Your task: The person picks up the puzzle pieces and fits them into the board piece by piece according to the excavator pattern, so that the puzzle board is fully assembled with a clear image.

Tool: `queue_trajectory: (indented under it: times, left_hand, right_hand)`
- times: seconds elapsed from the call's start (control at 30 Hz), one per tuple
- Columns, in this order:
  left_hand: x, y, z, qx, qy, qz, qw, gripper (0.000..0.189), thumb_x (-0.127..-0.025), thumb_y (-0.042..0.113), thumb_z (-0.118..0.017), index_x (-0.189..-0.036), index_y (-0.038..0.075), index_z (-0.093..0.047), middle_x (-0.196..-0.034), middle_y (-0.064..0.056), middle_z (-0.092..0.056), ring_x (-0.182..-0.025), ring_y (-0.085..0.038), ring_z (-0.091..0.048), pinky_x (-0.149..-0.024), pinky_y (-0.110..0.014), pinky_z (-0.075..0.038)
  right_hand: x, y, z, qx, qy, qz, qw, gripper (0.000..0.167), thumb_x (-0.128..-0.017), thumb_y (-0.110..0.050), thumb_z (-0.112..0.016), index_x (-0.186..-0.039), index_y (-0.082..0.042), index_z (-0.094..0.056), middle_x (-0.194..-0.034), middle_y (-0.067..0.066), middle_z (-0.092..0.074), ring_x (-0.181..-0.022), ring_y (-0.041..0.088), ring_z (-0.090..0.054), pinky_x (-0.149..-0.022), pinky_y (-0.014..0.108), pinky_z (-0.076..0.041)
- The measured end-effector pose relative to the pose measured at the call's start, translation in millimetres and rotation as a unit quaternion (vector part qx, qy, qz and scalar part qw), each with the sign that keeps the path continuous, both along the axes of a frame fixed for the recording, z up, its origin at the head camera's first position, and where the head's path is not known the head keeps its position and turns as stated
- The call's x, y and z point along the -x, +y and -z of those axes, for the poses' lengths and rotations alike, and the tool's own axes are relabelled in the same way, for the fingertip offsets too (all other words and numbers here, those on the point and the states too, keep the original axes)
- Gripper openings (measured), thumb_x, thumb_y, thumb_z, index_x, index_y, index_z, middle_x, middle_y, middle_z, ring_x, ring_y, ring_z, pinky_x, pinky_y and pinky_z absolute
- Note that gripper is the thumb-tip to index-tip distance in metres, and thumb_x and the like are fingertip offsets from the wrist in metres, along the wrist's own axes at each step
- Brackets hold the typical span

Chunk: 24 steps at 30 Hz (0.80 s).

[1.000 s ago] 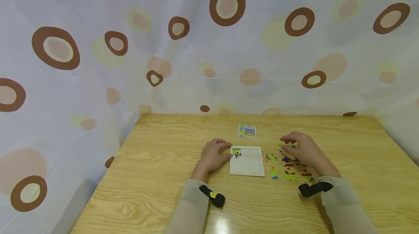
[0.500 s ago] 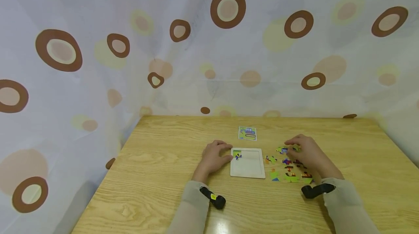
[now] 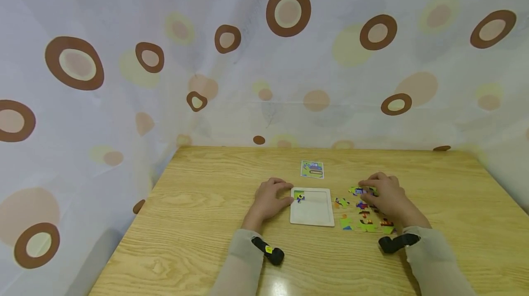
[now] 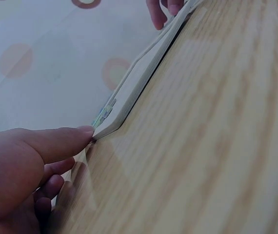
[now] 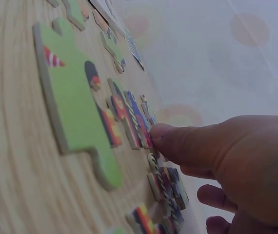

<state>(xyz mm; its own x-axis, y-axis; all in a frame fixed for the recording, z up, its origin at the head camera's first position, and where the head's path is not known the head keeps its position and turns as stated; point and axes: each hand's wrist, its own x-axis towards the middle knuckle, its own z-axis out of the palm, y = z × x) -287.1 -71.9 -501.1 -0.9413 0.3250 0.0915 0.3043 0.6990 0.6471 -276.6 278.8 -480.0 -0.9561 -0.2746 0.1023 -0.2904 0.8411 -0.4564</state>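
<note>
A white puzzle tray (image 3: pixel 312 213) lies on the wooden table, with a green puzzle piece (image 3: pixel 298 195) in its upper left corner. My left hand (image 3: pixel 269 198) rests at the tray's left side; its index fingertip is by the top corner and its thumb touches the edge, also seen in the left wrist view. To the right of the tray, my right hand (image 3: pixel 387 197) is low over the loose pieces. Its thumb and index finger are apart around a blue-and-green puzzle piece (image 3: pixel 356 190). In the right wrist view the thumb (image 5: pixel 178 141) overlaps the colourful pieces, and the other fingertips are partly hidden.
Several loose puzzle pieces lie right of the tray, including a large green one (image 5: pixel 73 102) and an orange, green and blue one (image 3: pixel 346 223). Behind the tray lies a small picture card (image 3: pixel 312 169) showing an excavator. A patterned curtain (image 3: pixel 289 71) borders the table's back.
My right hand has shifted slightly over the back pieces, its fingers changing position around the blue-and-green puzzle piece. My left hand stays at the tray, and the head view has tilted a little.
</note>
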Motion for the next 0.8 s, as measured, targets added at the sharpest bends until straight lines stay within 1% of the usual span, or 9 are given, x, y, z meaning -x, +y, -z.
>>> queue_trajectory:
  times: [0.17,0.37,0.63,0.7,0.8]
  left_hand:
    - [-0.6,0.0,-1.2,0.003,0.002,-0.003,1.0,0.038,-0.093,0.032,-0.07,-0.129,0.022,-0.067,-0.136,-0.004,-0.052,-0.126,-0.03,-0.043,-0.104,-0.052,-0.031]
    - [-1.8,-0.2,-3.6,0.001,0.002,0.0,1.0,0.037,-0.093,0.031,-0.07,-0.129,0.021,-0.067,-0.135,-0.003,-0.052,-0.125,-0.03,-0.044,-0.103,-0.052,-0.032]
    - [0.5,-0.4,0.4,0.006,0.004,0.0,1.0,0.037,-0.093,0.033,-0.07,-0.129,0.022,-0.067,-0.135,-0.002,-0.053,-0.123,-0.028,-0.044,-0.103,-0.051,-0.032]
    - [0.7,-0.3,0.4,0.006,0.003,-0.001,1.0,0.037,-0.093,0.033,-0.07,-0.129,0.023,-0.067,-0.134,-0.002,-0.053,-0.123,-0.028,-0.044,-0.103,-0.05,-0.032]
    - [1.1,-0.2,0.3,0.007,0.003,-0.003,1.0,0.037,-0.092,0.033,-0.07,-0.128,0.023,-0.068,-0.134,-0.001,-0.053,-0.123,-0.027,-0.045,-0.103,-0.05,-0.032]
  right_hand:
    - [-0.2,-1.0,0.4,0.001,-0.008,0.007,0.9999,0.036,-0.095,-0.02,-0.068,-0.127,-0.004,-0.066,-0.128,0.022,-0.046,-0.121,0.054,-0.028,-0.078,0.067,-0.032]
    - [-2.2,-3.3,0.1,0.008,0.003,0.011,0.9999,0.03,-0.094,-0.017,-0.069,-0.122,-0.007,-0.069,-0.128,0.022,-0.046,-0.12,0.054,-0.028,-0.078,0.068,-0.031]
    - [-2.0,-5.2,-1.1,0.012,0.009,0.017,0.9997,0.028,-0.094,-0.02,-0.069,-0.119,-0.008,-0.07,-0.127,0.022,-0.047,-0.12,0.056,-0.028,-0.078,0.069,-0.03]
    - [-2.2,-6.1,-3.3,0.017,0.015,0.013,0.9996,0.028,-0.094,-0.019,-0.069,-0.119,-0.006,-0.069,-0.126,0.023,-0.049,-0.119,0.056,-0.029,-0.081,0.07,-0.03]
    - [-1.2,-7.8,-7.0,0.036,0.038,-0.007,0.9986,0.029,-0.094,-0.015,-0.068,-0.119,-0.001,-0.068,-0.119,0.022,-0.057,-0.117,0.053,-0.039,-0.09,0.069,-0.031]
